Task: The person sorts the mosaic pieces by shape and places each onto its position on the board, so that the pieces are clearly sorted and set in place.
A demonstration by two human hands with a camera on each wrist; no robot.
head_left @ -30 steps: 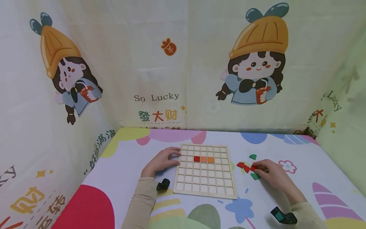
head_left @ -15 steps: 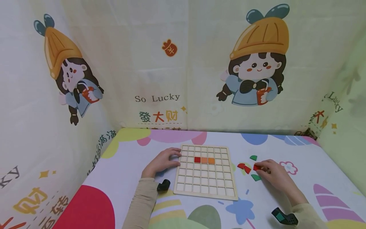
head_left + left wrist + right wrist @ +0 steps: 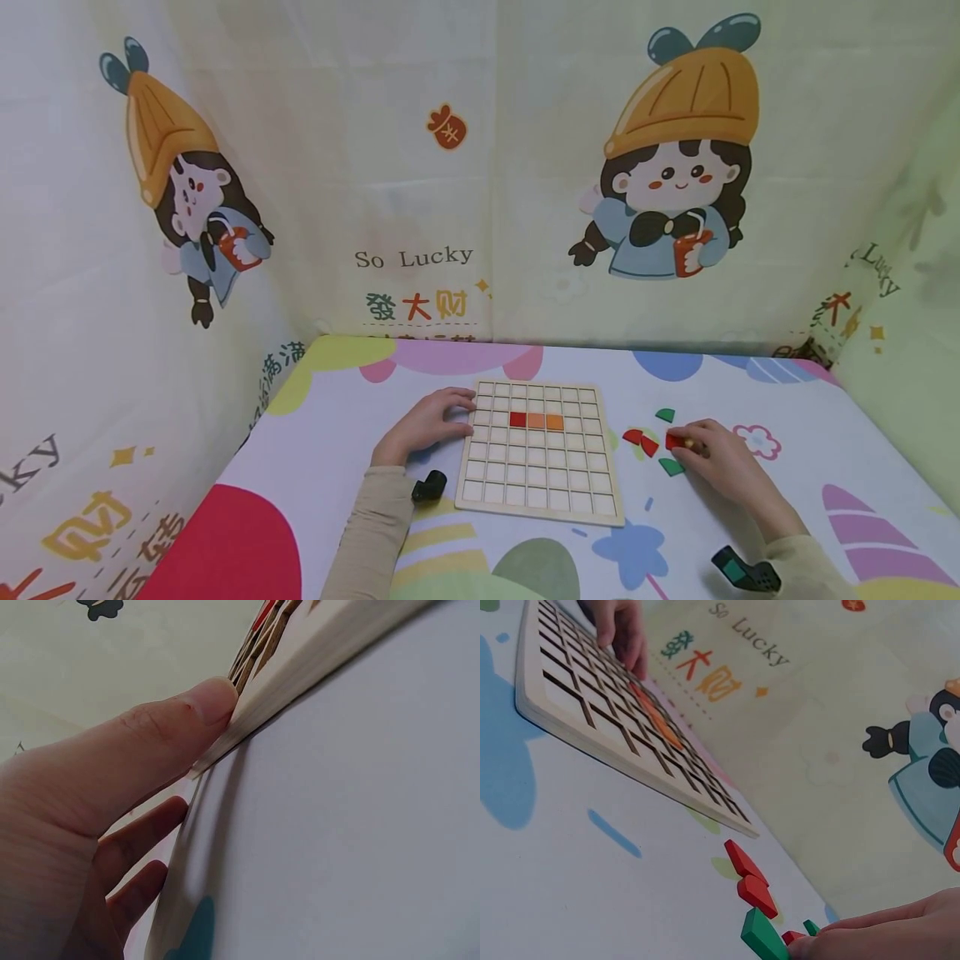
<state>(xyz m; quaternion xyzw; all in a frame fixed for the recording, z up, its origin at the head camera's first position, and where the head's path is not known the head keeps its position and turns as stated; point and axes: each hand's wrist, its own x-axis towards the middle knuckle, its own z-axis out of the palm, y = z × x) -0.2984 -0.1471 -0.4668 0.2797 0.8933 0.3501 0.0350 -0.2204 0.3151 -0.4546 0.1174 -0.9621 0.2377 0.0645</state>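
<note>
A wooden grid board (image 3: 538, 473) lies on the table, with one red tile (image 3: 518, 420) and two orange tiles (image 3: 545, 422) side by side in one row. My left hand (image 3: 426, 427) rests at the board's left edge. In the left wrist view its thumb (image 3: 202, 705) touches the side of the board, fingers fairly straight. To the right of the board, my right hand (image 3: 716, 454) pinches a small red piece (image 3: 672, 440) between thumb and fingertips. Around it lie two red wedge-shaped pieces (image 3: 649, 447), a green piece (image 3: 665, 414) behind and another green piece (image 3: 671, 467) in front.
A white tablecloth (image 3: 360, 400) with coloured prints covers the table. Behind and at both sides hangs a cream curtain (image 3: 540, 208) with cartoon figures. A black wrist device (image 3: 429, 486) sits at the left sleeve, another black device (image 3: 745, 570) at the right sleeve.
My right hand has drawn the red piece slightly to the right, away from the two red wedges. The left hand stays at the board's edge.
</note>
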